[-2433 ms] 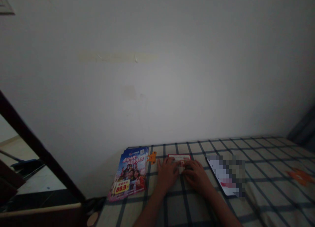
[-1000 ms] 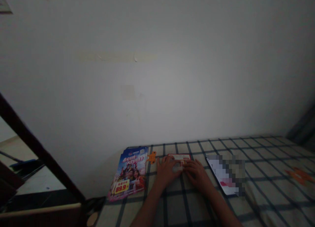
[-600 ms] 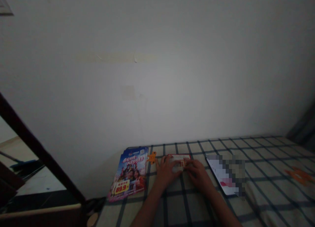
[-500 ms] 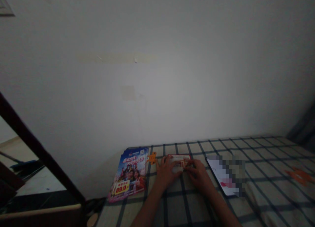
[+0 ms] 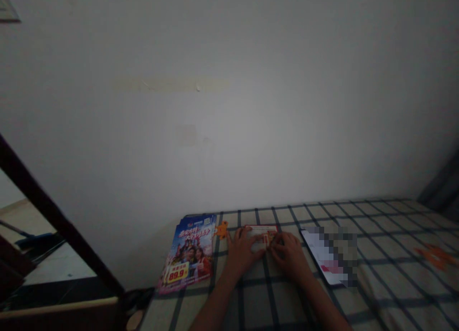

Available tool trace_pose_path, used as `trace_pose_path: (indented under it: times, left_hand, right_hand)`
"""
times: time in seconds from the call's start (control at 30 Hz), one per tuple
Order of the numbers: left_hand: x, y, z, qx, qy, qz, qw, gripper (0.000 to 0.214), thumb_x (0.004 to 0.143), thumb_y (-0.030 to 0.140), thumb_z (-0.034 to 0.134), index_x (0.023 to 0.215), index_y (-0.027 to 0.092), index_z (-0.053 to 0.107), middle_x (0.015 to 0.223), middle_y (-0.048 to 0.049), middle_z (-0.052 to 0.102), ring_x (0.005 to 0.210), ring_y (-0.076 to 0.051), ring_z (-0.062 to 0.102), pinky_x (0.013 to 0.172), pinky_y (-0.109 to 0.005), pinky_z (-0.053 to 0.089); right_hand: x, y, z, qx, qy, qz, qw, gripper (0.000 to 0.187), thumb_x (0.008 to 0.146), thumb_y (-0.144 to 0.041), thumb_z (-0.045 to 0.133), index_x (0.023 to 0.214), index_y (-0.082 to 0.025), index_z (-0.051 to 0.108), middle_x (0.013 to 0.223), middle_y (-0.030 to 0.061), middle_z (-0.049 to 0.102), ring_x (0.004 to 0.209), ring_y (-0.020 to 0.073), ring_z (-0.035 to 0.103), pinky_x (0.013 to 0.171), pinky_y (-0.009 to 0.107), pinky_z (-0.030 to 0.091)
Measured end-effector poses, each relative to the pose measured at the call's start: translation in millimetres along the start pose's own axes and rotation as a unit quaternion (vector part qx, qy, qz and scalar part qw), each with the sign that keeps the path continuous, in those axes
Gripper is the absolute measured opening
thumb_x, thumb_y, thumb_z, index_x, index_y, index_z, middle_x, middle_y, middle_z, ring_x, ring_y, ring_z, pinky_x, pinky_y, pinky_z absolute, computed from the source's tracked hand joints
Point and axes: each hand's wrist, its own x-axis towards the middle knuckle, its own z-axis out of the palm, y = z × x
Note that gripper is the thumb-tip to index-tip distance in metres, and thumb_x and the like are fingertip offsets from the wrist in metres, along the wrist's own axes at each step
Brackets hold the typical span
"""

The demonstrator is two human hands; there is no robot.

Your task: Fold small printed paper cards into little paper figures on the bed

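Note:
A small red-edged paper lies on the checked bed sheet close to the wall. My left hand rests flat on its left part, fingers stretched out and pressing it down. My right hand is at the paper's right edge, with its fingertips pinched on a small folded bit of the paper. Both forearms reach in from the bottom edge of the head view. The light is dim and the paper's details are hard to read.
A stack of bright flyers lies to the left, near the bed's edge. A phone with a lit screen lies to the right of my hands. A dark bed-frame bar slants at the far left. The white wall stands just behind.
My hands have shifted slightly on the paper: the right fingers drew together at its right edge, and the left hand moved a little back. Nothing else has moved.

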Motion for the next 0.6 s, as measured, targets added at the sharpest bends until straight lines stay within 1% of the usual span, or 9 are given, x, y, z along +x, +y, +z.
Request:
trace_pose_path:
  times: [0.13, 0.4, 0.5, 0.6]
  left_hand:
    - [-1.0, 0.4, -2.0, 0.0, -0.007, -0.002, 1.0, 0.047, 0.084, 0.068, 0.056, 0.13, 0.056, 0.055, 0.151, 0.0026, 0.045, 0.14, -0.035, 0.033, 0.113, -0.07, 0.013]
    - [0.0, -0.6, 0.6, -0.016, 0.005, -0.001, 1.0, 0.046, 0.082, 0.066, 0.06, 0.126, 0.054, 0.059, 0.149, 0.0025, 0.047, 0.139, -0.036, 0.034, 0.112, -0.073, 0.012]
    - [0.2, -0.5, 0.4, -0.014, 0.005, 0.003, 1.0, 0.046, 0.083, 0.068, 0.058, 0.127, 0.055, 0.058, 0.148, 0.0022, 0.048, 0.139, -0.036, 0.035, 0.112, -0.075, 0.01]
    - [0.0, -1.0, 1.1, -0.015, 0.005, 0.005, 1.0, 0.045, 0.083, 0.068, 0.058, 0.127, 0.055, 0.058, 0.149, 0.002, 0.048, 0.139, -0.036, 0.036, 0.111, -0.075, 0.012]
  right_hand:
    - [0.1, 2.4, 3.8, -0.019, 0.017, 0.0, 1.0, 0.013, 0.087, -0.031, 0.063, 0.085, -0.031, 0.075, 0.1, 0.0066, 0.061, 0.1, 0.026, 0.054, 0.091, 0.045, 0.044]
    - [-0.3, 8.0, 5.4, -0.041, 0.039, 0.027, 0.998, 0.011, 0.084, -0.027, 0.064, 0.082, -0.03, 0.074, 0.094, 0.0069, 0.059, 0.099, 0.0248, 0.052, 0.088, 0.041, 0.044]
    - [-0.6, 6.3, 3.8, -0.053, 0.053, 0.038, 0.996, 0.011, 0.085, -0.028, 0.064, 0.081, -0.03, 0.074, 0.095, 0.0077, 0.058, 0.1, 0.0261, 0.051, 0.087, 0.042, 0.043]
    - [-0.3, 3.1, 2.0, -0.073, 0.062, 0.052, 0.994, 0.012, 0.086, -0.028, 0.063, 0.081, -0.03, 0.074, 0.097, 0.0089, 0.057, 0.101, 0.0279, 0.049, 0.086, 0.044, 0.042]
